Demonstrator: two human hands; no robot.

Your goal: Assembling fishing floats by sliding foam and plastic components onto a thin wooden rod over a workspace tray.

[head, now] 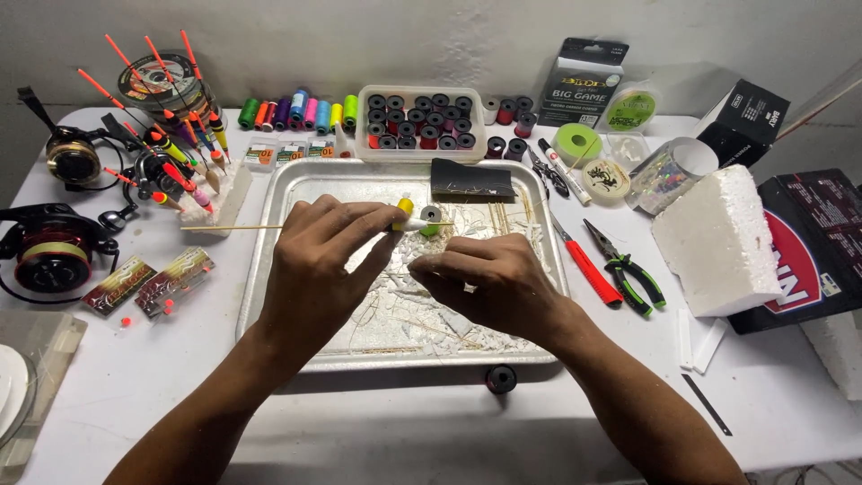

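White table holds a metal tray (269,269) to catch shavings. Above it, your left hand (314,260) pinches the float (406,218) on its stick (233,227); your right hand (489,283) is curled closed beside it, its contents hidden.

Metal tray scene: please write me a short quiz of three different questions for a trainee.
1. True or false: the left hand holds a thin wooden stick over the metal tray.
2. Which tool lies right of the tray? A) hammer B) green-handled pliers C) saw
3. What big white thing lies at the right of the table?

Key: 1 true; 2 B; 3 the foam block.
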